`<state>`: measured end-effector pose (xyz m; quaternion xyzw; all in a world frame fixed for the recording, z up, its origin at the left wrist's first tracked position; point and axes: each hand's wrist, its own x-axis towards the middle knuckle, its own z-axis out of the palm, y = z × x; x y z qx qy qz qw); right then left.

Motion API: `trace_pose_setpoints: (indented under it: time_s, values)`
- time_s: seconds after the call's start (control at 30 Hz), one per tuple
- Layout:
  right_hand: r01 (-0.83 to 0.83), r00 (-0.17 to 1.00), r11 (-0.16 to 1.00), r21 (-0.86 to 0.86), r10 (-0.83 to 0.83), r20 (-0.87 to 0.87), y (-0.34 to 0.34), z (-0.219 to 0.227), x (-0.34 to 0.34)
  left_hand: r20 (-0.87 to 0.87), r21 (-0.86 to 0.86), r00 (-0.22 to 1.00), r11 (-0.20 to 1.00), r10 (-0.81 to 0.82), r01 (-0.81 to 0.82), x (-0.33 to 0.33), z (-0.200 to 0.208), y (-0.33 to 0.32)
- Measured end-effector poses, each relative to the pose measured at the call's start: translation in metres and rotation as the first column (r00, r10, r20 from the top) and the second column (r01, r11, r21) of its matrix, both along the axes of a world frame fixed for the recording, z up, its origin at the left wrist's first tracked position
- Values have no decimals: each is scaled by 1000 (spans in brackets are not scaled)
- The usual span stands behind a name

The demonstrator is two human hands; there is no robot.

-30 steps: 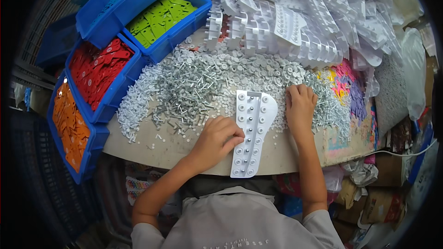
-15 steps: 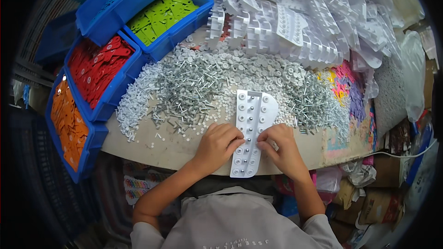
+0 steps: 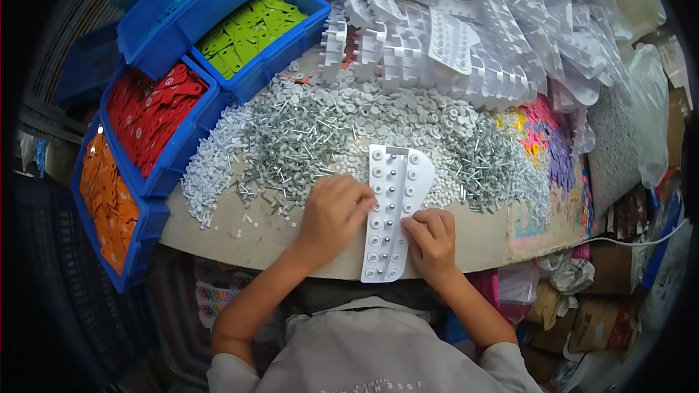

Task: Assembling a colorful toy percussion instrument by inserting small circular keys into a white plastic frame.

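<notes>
In front of me, a long white plastic panel [image 3: 386,236] with one rounded side lies lengthwise on the table, its near end at the front edge. Round white washers line both its long sides, and shiny metal pin heads run down the middle channel. My left hand [image 3: 331,215] is curled with thumb and fingertips together at the panel's left edge; whatever is between them is too small to make out. On the opposite edge, the fingers of my right hand [image 3: 432,241] are bent together against the panel, and their tips hide any small part there.
Metal pins [image 3: 287,153], white washers [image 3: 429,113] and small white pieces [image 3: 207,167] are heaped beyond the panel. Blue bins hold green [image 3: 251,33], red [image 3: 156,105] and orange pieces [image 3: 109,196] at left. White plastic panels [image 3: 466,36] pile up at the back; pink and purple pieces [image 3: 557,149] lie right.
My left hand has lifted slightly up along the panel's left edge. My right hand has slid nearer to me along the right edge. The panel has shifted slightly left.
</notes>
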<state>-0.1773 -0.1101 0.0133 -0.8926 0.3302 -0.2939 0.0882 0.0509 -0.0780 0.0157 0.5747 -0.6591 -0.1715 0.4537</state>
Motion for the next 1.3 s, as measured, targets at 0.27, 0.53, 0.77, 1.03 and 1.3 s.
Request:
trace_pose_setpoints:
  time_s: [0.27, 0.53, 0.77, 1.03, 1.3]
  values:
    - [-4, 992, 988, 152, -15, 125, -3, -8, -3, 78, 50, 982, 984, 169, -173, 37, 6, -54]
    - [151, 953, 964, 221, -201, 225, -36, 4, -5, 346, -67, 932, 994, 109, -91, 42, -23, -98]
    - [304, 947, 953, -3, -303, -108, -90, 11, -11, 412, -56, 908, 997, 72, -54, 39, -24, -104]
    - [300, 927, 941, -155, -326, -188, -111, -14, 3, 312, 52, 947, 994, 77, -98, 27, 10, -76]
    - [239, 970, 969, 68, -235, -64, -91, 12, -5, -40, 173, 976, 960, -216, 220, 10, 33, -2]
